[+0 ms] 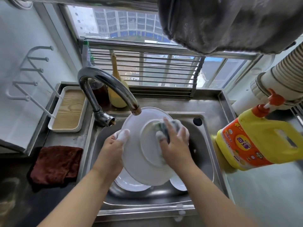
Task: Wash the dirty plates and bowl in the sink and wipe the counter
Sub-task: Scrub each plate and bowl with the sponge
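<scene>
The left hand [115,141] grips the round white ceramic plate [139,161] tilted, underside up, over the stainless steel sink [211,154] so the right hand [173,145], clamped on a soapy dark sponge [165,130], can scrub its base.

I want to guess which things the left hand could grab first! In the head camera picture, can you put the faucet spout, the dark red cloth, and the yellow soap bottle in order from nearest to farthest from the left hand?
From the left hand, holding the plate:
1. Faucet spout, just above it, over the sink.
2. Dark red cloth, on the counter to the left.
3. Yellow soap bottle, far right, beyond the sink.
</scene>
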